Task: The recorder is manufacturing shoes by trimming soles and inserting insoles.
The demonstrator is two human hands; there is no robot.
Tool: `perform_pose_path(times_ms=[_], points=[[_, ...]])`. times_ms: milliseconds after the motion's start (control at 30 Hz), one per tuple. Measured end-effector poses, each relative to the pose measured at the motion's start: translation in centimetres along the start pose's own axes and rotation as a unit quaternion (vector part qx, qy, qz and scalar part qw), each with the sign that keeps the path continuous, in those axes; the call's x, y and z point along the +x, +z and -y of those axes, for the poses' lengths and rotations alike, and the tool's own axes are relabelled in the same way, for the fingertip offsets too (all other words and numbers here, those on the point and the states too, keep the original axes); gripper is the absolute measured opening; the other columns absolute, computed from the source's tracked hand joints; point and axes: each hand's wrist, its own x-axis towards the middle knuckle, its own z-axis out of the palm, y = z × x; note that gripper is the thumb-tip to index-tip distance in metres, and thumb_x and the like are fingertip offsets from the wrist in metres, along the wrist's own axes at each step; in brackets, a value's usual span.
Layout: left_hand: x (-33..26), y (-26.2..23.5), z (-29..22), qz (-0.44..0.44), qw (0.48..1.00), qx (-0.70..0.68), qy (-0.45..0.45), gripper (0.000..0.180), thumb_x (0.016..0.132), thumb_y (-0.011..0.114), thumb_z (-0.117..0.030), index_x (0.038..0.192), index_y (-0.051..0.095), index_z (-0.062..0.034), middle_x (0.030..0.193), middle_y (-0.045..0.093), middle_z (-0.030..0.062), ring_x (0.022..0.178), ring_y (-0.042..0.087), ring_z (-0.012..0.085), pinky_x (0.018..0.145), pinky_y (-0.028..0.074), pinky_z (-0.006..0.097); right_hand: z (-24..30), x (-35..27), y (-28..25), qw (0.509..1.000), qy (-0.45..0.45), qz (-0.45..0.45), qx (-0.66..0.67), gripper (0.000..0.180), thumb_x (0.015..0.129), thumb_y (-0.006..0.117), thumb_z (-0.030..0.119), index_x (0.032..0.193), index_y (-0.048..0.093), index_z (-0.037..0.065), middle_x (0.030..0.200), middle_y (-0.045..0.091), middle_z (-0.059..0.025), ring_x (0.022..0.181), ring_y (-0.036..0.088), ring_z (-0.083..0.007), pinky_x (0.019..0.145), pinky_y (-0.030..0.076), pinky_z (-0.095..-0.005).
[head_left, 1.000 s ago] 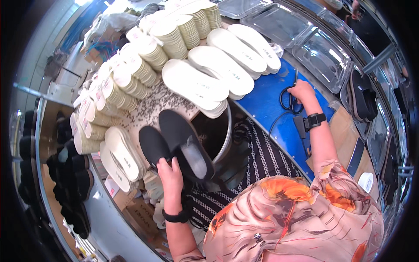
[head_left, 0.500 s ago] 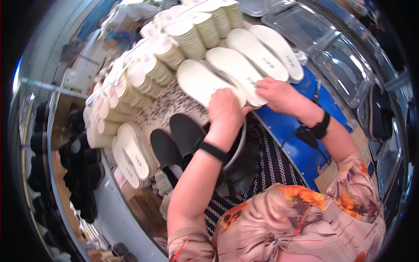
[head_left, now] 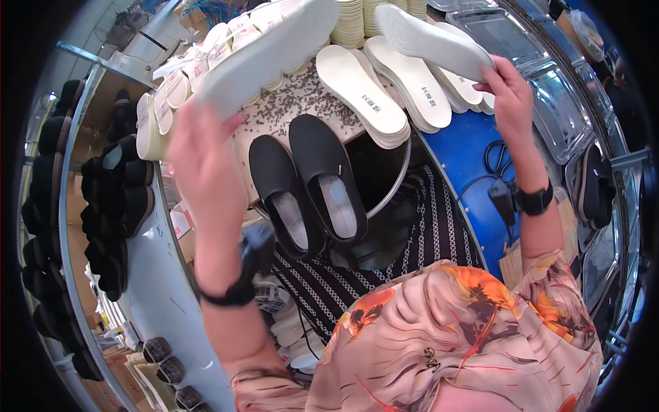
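My left hand (head_left: 206, 154), smeared by motion, is raised at the left with a long white insole (head_left: 271, 48) in it, tilted up toward the far side. A second white insole (head_left: 432, 41) is held up at the right, its end pinched between the thumb and fingers of my right hand (head_left: 511, 93). Between my arms sits a pair of black slip-on shoes, the left shoe (head_left: 280, 182) and the right shoe (head_left: 322, 154), toes pointing away. Just beyond them lies a stack of cream insoles (head_left: 360, 93), with another stack (head_left: 410, 82) to its right.
Rows of stacked insoles (head_left: 349, 24) line the table's far side. Dark specks cover the tabletop (head_left: 278, 110). At the right are a blue panel (head_left: 473, 147) with scissors (head_left: 498, 158) and clear plastic trays (head_left: 559, 103). Black shoes (head_left: 117, 213) fill racks at the left.
My hands have lifted from the insole stacks and moved apart, each now holding up a white insole. The black shoes sit farther right in view, no longer partly covered by my left arm.
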Motion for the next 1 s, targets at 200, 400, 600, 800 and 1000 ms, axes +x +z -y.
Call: perform_pose_path(times_ms=[200, 400, 600, 800, 1000], points=[[-13.0, -9.2, 0.0, 0.039, 0.982, 0.177, 0.059, 0.022, 0.085, 0.041, -0.004, 0.101, 0.051, 0.0059, 0.107, 0.055, 0.0209, 0.097, 0.056, 0.0310, 0.089, 0.043, 0.039, 3.9, -9.5, 5.7, 0.890, -0.335, 0.212, -0.226, 0.018, 0.075, 0.056, -0.001, 0.093, 0.059, 0.001, 0.094, 0.061, -0.0133, 0.087, 0.060, -0.0276, 0.077, 0.049, -0.0337], [-20.1, -7.6, 3.4, 0.178, 0.964, 0.194, -0.019, 0.026, 0.073, 0.058, -0.007, 0.097, 0.053, 0.0015, 0.113, 0.051, 0.0230, 0.104, 0.050, 0.0393, 0.091, 0.039, 0.043, 3.5, -14.6, 9.4, 0.811, -0.317, 0.428, -0.242, 0.029, 0.069, 0.066, 0.016, 0.095, 0.058, 0.003, 0.097, 0.058, -0.0128, 0.096, 0.055, -0.0292, 0.084, 0.045, -0.0367], [-15.1, -2.3, 4.1, 0.187, 0.916, 0.354, -0.023, 0.072, 0.068, 0.074, -0.030, 0.124, 0.038, -0.0016, 0.123, 0.040, 0.0244, 0.112, 0.043, 0.0397, 0.091, 0.039, 0.045, 1.6, -14.3, 15.6, 0.886, -0.158, 0.349, -0.260, 0.057, 0.062, 0.076, 0.026, 0.109, 0.052, 0.004, 0.111, 0.050, -0.0189, 0.098, 0.052, -0.0354, 0.088, 0.042, -0.0423], [-12.4, -3.5, 4.7, 0.235, 0.896, 0.344, -0.153, 0.069, 0.070, 0.073, -0.032, 0.124, 0.043, -0.0034, 0.107, 0.054, 0.0215, 0.089, 0.059, 0.0356, 0.079, 0.048, 0.043, 1.3, -12.7, 15.4, 0.882, -0.001, 0.347, -0.319, 0.066, 0.067, 0.071, 0.034, 0.122, 0.047, 0.008, 0.114, 0.051, -0.0206, 0.101, 0.054, -0.0350, 0.088, 0.044, -0.0383], [-13.6, -9.9, 3.6, 0.240, 0.945, 0.056, -0.216, 0.029, 0.079, 0.066, -0.021, 0.097, 0.060, 0.0012, 0.077, 0.062, 0.0093, 0.066, 0.059, 0.0143, 0.059, 0.046, 0.027, 6.4, -10.4, 7.9, 0.872, 0.227, 0.428, -0.076, 0.024, 0.075, 0.068, 0.022, 0.087, 0.062, 0.003, 0.070, 0.061, -0.0066, 0.062, 0.057, -0.0124, 0.056, 0.043, -0.0233]])
